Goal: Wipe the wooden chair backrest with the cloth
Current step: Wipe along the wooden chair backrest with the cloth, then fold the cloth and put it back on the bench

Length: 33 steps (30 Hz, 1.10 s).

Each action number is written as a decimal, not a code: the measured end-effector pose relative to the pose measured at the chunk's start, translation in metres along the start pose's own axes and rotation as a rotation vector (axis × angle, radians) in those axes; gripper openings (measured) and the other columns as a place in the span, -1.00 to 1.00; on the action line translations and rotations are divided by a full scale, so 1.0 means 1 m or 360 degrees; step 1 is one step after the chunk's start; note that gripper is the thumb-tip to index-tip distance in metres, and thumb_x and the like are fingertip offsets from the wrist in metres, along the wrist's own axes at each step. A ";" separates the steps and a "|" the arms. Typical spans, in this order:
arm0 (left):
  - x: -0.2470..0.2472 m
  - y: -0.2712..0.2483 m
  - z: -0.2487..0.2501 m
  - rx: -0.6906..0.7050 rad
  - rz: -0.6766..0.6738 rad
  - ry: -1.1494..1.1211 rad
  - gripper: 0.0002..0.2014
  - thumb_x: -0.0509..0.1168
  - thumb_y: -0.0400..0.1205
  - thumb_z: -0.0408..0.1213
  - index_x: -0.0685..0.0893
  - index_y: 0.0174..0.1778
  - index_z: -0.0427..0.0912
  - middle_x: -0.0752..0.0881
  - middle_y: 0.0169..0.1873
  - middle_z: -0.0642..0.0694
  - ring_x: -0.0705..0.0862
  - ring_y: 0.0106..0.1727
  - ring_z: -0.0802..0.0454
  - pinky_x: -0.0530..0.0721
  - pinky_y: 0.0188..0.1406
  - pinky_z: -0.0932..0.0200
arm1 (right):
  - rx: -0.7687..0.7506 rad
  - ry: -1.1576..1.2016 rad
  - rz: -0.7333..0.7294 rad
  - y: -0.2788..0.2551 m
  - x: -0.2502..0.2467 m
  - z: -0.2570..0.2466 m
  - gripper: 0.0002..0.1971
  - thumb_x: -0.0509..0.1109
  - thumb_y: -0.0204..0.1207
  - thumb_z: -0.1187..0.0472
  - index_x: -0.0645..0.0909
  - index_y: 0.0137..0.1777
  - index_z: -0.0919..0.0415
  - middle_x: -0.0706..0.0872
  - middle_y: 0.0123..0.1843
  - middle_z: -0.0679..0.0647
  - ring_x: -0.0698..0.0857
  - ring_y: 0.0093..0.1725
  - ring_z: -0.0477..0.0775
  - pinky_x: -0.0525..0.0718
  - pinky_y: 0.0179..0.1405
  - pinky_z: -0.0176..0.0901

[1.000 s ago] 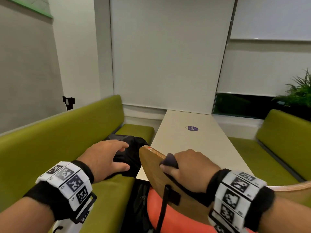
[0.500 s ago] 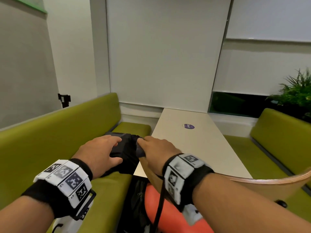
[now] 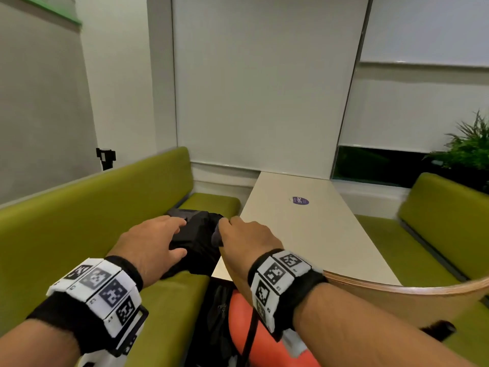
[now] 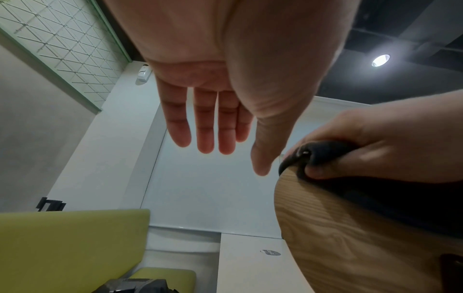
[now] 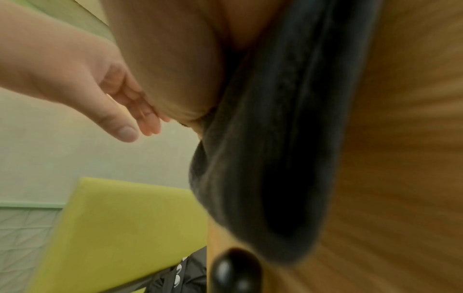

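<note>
In the head view the right hand [image 3: 244,241] covers all but a dark corner of the cloth [image 3: 215,238], and the wrist hides the left end of the wooden backrest [image 3: 412,295]. The backrest runs off the right edge. The right wrist view blurs the wood grain. The sticker [image 3: 300,200] on the table [image 3: 330,234] is too small to read.

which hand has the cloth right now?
The right hand: it grips the dark cloth over the wooden chair backrest edge. The left hand hovers with fingers straight, holding nothing.
</note>
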<state>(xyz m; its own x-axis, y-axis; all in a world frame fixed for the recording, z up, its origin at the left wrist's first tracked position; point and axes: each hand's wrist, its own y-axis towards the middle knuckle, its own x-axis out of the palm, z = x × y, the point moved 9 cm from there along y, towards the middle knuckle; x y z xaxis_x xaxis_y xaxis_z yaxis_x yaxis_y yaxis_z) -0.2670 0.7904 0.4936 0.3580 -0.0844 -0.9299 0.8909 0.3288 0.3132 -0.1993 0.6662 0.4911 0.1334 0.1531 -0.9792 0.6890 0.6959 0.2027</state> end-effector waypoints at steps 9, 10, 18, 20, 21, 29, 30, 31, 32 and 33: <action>0.005 0.004 0.056 0.0184 0.0041 -0.0141 -0.51 0.35 0.55 0.05 0.51 0.40 0.09 0.64 0.27 0.11 0.62 0.25 0.07 0.64 0.21 0.03 | -0.0097 0.0263 -0.0019 -0.079 -0.012 0.065 -0.79 0.23 0.60 0.01 0.25 -0.12 -0.32 0.52 -0.20 -0.16 0.60 -0.14 0.13 0.61 -0.15 -0.01; 0.002 0.004 0.064 0.0207 0.0067 -0.0165 -0.54 0.33 0.55 0.07 0.53 0.38 0.09 0.65 0.25 0.11 0.62 0.24 0.07 0.64 0.20 0.03 | -0.0098 0.0249 -0.0011 -0.090 -0.015 0.074 -0.89 0.18 0.63 -0.07 0.30 -0.09 -0.29 0.57 -0.18 -0.16 0.61 -0.13 0.12 0.56 -0.16 -0.04; -0.018 -0.001 0.132 0.0349 0.0208 -0.0342 -0.63 0.26 0.57 0.07 0.65 0.25 0.04 0.69 0.15 0.12 0.63 0.14 0.09 0.63 0.18 0.03 | -0.0155 -0.0036 0.0065 -0.146 -0.025 0.160 -0.24 -0.34 0.34 -0.56 0.52 0.04 -0.12 0.74 -0.14 -0.16 0.68 -0.16 -0.02 0.61 -0.14 -0.07; -0.016 -0.003 0.154 0.0370 0.0208 -0.0359 -0.63 0.25 0.56 0.09 0.66 0.22 0.05 0.70 0.11 0.13 0.63 0.10 0.10 0.63 0.15 0.05 | -0.0150 -0.0053 0.0112 -0.159 -0.031 0.187 -0.12 -0.48 0.24 -0.60 0.53 -0.02 -0.11 0.73 -0.21 -0.17 0.67 -0.22 -0.05 0.60 -0.19 -0.10; -0.016 -0.004 0.159 0.0382 0.0200 -0.0367 -0.63 0.24 0.55 0.10 0.67 0.21 0.05 0.70 0.09 0.14 0.63 0.09 0.11 0.63 0.14 0.05 | -0.0157 -0.0074 0.0126 -0.161 -0.031 0.193 -0.11 -0.51 0.23 -0.60 0.53 -0.04 -0.10 0.73 -0.24 -0.16 0.67 -0.24 -0.06 0.59 -0.22 -0.12; 0.008 -0.014 0.258 0.0559 0.0116 -0.0342 -0.55 0.19 0.54 0.25 0.66 0.22 0.09 0.71 0.10 0.16 0.62 0.16 0.15 0.60 0.21 0.06 | -0.0290 -0.0062 0.0393 -0.183 -0.047 0.241 -0.33 -0.23 0.49 -0.49 0.50 -0.32 -0.02 0.66 -0.48 -0.11 0.62 -0.50 0.00 0.39 -0.52 -0.16; 0.013 -0.015 0.271 0.0575 0.0089 -0.0332 -0.51 0.13 0.52 0.27 0.65 0.23 0.10 0.71 0.11 0.17 0.62 0.18 0.16 0.60 0.23 0.06 | -0.0298 -0.0034 0.0408 -0.185 -0.049 0.250 -0.35 -0.20 0.50 -0.48 0.50 -0.32 -0.02 0.66 -0.49 -0.12 0.59 -0.51 -0.01 0.36 -0.53 -0.17; 0.017 -0.016 0.284 0.0586 0.0065 -0.0322 -0.49 0.10 0.51 0.28 0.64 0.24 0.12 0.70 0.12 0.19 0.61 0.19 0.18 0.59 0.24 0.06 | -0.0307 0.0009 0.0404 -0.186 -0.050 0.258 -0.36 -0.17 0.50 -0.47 0.51 -0.31 -0.01 0.66 -0.47 -0.12 0.57 -0.50 -0.05 0.34 -0.53 -0.19; 0.021 -0.017 0.296 0.0597 0.0049 -0.0316 -0.48 0.08 0.51 0.29 0.64 0.25 0.12 0.70 0.12 0.19 0.61 0.21 0.18 0.58 0.25 0.07 | -0.0311 0.0081 0.0369 -0.186 -0.051 0.265 -0.38 -0.12 0.49 -0.47 0.53 -0.30 -0.01 0.66 -0.45 -0.14 0.54 -0.48 -0.09 0.33 -0.51 -0.20; 0.024 -0.017 0.307 0.0606 0.0040 -0.0319 -0.48 0.08 0.52 0.29 0.63 0.25 0.12 0.70 0.13 0.19 0.61 0.21 0.18 0.58 0.25 0.07 | -0.0302 0.0186 0.0311 -0.184 -0.051 0.275 -0.42 -0.06 0.49 -0.46 0.54 -0.29 -0.02 0.65 -0.44 -0.16 0.53 -0.46 -0.13 0.36 -0.48 -0.20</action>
<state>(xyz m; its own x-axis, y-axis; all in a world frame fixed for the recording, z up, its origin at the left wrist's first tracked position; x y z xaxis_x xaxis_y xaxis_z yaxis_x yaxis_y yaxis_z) -0.1881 0.4944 0.5253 0.3946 -0.2740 -0.8771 0.9073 -0.0346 0.4190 -0.1375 0.3372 0.5005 0.1601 0.3690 -0.9155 0.5113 0.7624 0.3967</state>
